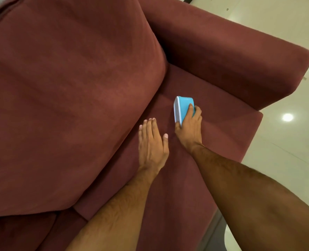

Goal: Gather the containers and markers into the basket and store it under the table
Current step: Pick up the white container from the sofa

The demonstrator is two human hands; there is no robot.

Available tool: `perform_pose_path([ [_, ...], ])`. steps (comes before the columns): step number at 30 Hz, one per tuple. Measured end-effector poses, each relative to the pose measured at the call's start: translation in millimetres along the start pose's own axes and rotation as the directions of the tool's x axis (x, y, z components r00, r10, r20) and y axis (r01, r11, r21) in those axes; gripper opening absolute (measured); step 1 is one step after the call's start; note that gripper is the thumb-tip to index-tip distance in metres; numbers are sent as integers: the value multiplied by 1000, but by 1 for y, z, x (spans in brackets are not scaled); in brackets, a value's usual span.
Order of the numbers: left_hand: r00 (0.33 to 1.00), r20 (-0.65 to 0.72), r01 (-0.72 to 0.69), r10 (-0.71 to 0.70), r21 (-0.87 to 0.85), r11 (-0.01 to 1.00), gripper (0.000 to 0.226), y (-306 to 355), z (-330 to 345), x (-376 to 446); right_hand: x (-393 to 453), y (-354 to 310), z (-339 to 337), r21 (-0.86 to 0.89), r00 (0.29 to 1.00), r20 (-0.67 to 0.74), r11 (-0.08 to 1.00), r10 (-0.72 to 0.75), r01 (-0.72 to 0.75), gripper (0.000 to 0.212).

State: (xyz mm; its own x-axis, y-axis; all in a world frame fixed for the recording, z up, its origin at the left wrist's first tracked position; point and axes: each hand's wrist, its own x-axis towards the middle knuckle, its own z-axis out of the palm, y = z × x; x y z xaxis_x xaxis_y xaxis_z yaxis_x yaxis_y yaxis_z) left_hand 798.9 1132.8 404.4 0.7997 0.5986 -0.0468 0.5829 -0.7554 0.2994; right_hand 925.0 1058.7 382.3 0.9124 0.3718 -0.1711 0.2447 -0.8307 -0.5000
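A small blue container (183, 107) with a white lid stands on its side on the dark red sofa seat (213, 134), close to the armrest. My right hand (189, 126) is wrapped around it, thumb on the lid side and fingers over the blue bottom. My left hand (152, 144) hovers flat just left of it, fingers straight and together, holding nothing. No basket or markers are in sight.
A large back cushion (68, 98) fills the left of the view. The sofa armrest (236, 57) runs along the far right side. Beyond it lies a glossy pale tiled floor (285, 142) with light reflections.
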Motion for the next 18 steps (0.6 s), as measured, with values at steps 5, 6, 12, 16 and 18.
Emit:
perform_pose_path([
  [5,1000,-3,20,-21,-87,996,67,-5,2,4,-6,8,0,290,996,-73,954,-51,70,74],
  [6,999,-8,39,-41,-128,991,67,-6,1,5,-10,9,0,356,996,-69,931,-65,85,69],
  [12,961,-18,250,-275,-365,897,64,-17,-16,2,-41,0,2,676,993,117,734,-13,-70,35],
  [16,930,7,332,-366,-437,836,64,-40,-24,-17,-61,-17,12,746,967,253,642,-24,-179,30],
  [18,924,5,342,-383,-461,819,58,-54,-28,-32,-75,-29,13,777,951,306,587,-38,-226,34],
])
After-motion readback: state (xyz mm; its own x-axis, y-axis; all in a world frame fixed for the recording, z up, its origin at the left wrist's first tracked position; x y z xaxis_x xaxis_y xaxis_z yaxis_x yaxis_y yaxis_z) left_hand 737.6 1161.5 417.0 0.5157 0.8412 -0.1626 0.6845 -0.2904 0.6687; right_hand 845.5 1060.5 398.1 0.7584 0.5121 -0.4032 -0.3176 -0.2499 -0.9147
